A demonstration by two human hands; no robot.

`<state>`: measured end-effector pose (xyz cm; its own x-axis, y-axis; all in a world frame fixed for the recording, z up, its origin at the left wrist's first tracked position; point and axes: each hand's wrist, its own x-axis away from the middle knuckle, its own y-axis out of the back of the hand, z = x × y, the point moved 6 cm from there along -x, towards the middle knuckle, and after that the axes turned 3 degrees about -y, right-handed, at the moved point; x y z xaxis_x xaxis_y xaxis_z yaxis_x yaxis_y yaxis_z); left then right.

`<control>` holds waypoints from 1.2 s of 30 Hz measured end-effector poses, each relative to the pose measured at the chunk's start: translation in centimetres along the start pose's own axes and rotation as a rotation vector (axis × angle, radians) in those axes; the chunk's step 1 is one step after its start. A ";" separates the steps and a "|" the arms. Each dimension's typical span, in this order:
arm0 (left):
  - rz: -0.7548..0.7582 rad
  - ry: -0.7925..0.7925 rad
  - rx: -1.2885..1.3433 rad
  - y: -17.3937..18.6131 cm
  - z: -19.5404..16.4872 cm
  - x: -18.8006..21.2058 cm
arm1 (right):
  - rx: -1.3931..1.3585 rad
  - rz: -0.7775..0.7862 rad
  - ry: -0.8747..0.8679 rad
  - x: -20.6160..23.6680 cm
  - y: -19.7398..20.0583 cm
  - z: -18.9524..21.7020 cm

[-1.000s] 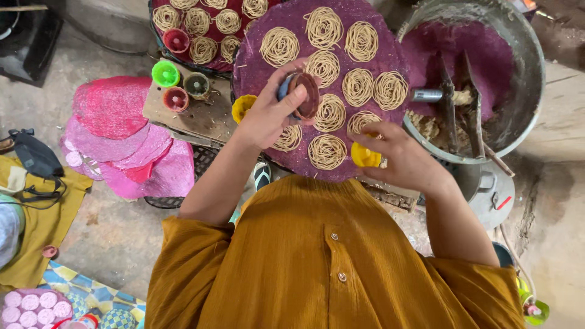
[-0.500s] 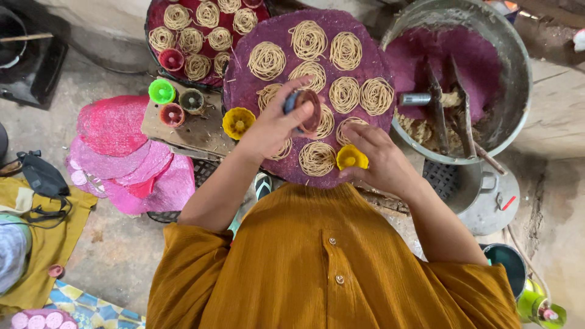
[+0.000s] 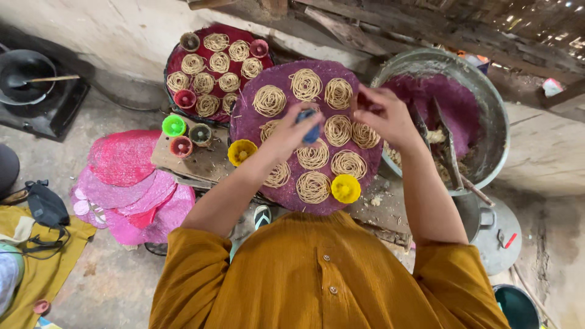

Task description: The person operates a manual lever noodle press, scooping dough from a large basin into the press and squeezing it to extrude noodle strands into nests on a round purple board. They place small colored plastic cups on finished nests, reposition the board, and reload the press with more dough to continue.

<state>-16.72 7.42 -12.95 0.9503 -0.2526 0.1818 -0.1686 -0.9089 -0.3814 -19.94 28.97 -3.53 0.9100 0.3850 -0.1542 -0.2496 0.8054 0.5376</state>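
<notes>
Your left hand (image 3: 291,131) grips a blue press (image 3: 311,131); your right hand (image 3: 384,116), fingers pinched together at 1 o'clock, could smear noodle coils (image 3: 312,155) on the purple tray (image 3: 250,119).

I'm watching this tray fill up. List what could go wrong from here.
1. The yellow cup sits at the purple tray's near rim and might get knocked off.
2. The left hand holds a blue tool right above the noodle nests; a slip could squash them.
</notes>
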 end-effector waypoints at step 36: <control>-0.583 -0.389 -0.192 21.1 -3.2 8.8 | -0.828 -0.425 -0.643 16.8 -3.2 -18.1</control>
<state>-12.76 -15.04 -16.54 0.9180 0.3943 -0.0423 0.3845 -0.9111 -0.1483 -9.84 41.03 -22.84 0.9150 -0.1026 0.3901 0.1961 0.9583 -0.2078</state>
